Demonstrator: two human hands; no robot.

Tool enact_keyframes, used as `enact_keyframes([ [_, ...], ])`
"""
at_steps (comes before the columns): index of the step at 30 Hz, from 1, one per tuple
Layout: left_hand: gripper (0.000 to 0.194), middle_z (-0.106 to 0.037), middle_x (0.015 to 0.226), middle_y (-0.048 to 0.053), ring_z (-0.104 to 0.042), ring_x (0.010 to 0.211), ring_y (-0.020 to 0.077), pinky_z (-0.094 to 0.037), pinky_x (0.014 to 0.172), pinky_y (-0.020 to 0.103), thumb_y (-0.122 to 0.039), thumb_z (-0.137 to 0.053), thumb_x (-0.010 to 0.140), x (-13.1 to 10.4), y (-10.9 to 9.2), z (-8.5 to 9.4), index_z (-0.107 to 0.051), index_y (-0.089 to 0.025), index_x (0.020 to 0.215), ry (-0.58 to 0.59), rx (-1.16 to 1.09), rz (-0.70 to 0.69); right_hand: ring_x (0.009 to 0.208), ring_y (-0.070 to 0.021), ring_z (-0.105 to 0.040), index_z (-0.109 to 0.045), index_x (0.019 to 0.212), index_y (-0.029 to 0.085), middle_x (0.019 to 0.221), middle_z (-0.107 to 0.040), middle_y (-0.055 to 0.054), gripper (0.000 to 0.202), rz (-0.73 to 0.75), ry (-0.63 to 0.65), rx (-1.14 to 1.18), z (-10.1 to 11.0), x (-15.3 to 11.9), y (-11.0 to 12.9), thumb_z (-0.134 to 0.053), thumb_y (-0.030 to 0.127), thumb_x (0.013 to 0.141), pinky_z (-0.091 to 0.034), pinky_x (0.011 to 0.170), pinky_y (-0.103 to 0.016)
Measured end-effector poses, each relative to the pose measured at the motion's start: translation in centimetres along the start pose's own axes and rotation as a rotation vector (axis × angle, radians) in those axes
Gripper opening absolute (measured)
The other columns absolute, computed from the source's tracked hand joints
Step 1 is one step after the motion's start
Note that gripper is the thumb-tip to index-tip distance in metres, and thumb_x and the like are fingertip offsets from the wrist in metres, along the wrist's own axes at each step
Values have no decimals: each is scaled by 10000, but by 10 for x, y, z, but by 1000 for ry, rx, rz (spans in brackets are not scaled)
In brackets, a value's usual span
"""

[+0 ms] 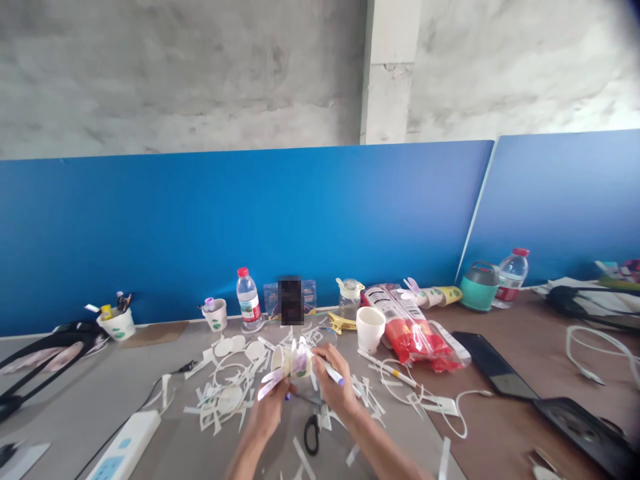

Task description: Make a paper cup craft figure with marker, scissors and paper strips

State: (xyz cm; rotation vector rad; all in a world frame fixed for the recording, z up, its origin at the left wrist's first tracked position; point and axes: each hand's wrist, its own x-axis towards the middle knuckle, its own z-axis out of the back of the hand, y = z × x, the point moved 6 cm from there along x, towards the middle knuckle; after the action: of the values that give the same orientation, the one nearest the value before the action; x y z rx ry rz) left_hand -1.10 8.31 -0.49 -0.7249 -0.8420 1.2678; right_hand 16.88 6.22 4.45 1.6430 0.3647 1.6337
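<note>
My left hand (269, 409) is closed on a cut paper cup (279, 360) that lies on its side above the table, with white and pale purple flaps sticking out of it. A white marker pen (334, 373) with a purple end sits in the closed fingers of my right hand (336, 381), its front end close to the cup's flaps; whether it touches them I cannot tell. Something small and purple shows beside my left fingers. Just below the hands lie scissors (311, 435) with black handles, their blades partly hidden by paper scraps.
Paper strips and discs (230, 400) are strewn around the hands. Behind stand a water bottle (249, 303), a glass jar (349, 298) and a white cup (371, 329). A red plastic package (415, 333) lies right of them. A power strip (125, 448) is at front left, a phone (493, 365) at right.
</note>
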Motion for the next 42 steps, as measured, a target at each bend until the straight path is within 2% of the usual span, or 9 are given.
enact_keyframes([
  [2, 471, -673, 737, 68, -606, 761, 243, -453, 724, 331, -497, -372, 814, 0, -1, 0, -687, -187, 652, 5, 6, 3, 738, -174, -598, -656, 918, 183, 804, -645, -44, 172, 9, -14, 11, 1, 0, 1, -507, 263, 886, -456, 679, -272],
  [6, 458, -672, 725, 59, -607, 746, 237, -455, 709, 324, -492, -380, 810, -1, -4, 0, -688, -194, 649, 3, -4, 1, 657, -159, -580, -657, 803, 185, 704, -628, -24, 188, 11, 7, -43, 0, 2, 2, -502, 259, 880, -437, 627, -256],
  [9, 456, -670, 704, 55, -607, 728, 236, -460, 693, 323, -496, -384, 803, -2, -4, 1, -685, -195, 639, -5, -18, 24, 674, -164, -586, -655, 824, 182, 728, -634, -31, 186, -1, -25, -50, 2, 1, 1, -493, 255, 878, -439, 634, -258],
  [16, 447, -662, 688, 50, -600, 701, 235, -471, 695, 334, -506, -399, 787, -1, -1, 2, -685, -200, 630, -19, -13, 37, 666, -163, -574, -646, 792, 188, 711, -630, -25, 207, -6, -6, -97, 1, -1, -1, -475, 257, 887, -422, 644, -267],
  [27, 447, -666, 681, 57, -602, 709, 243, -467, 693, 336, -522, -397, 783, -1, -6, 2, -660, -204, 614, -12, -54, 6, 658, -163, -572, -639, 777, 188, 700, -629, -24, 203, -2, -30, -139, 2, 1, -1, -472, 242, 879, -423, 629, -265],
  [42, 452, -673, 704, 56, -601, 724, 241, -458, 711, 339, -525, -418, 807, 0, 2, 1, -680, -196, 642, -21, -59, 10, 607, -150, -546, -612, 699, 185, 630, -600, -13, 249, -18, -19, -97, 1, -1, -1, -470, 267, 887, -408, 582, -247],
])
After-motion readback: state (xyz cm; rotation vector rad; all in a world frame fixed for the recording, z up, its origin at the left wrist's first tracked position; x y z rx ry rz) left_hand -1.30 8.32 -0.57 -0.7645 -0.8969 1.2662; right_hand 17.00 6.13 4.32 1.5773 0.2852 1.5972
